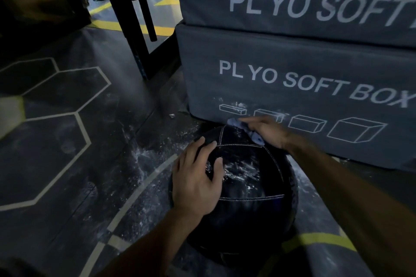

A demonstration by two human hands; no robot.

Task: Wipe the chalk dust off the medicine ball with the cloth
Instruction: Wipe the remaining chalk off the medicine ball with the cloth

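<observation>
Black medicine ball [243, 186], white-dusted; pale blue cloth [252, 135]; grey boxes [292, 69].

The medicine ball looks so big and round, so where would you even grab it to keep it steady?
The medicine ball has no handle, so a spread palm from above on its near-left curve works best, as the left hand does, probably bracing it while the right hand presses the cloth on the far top.
</observation>
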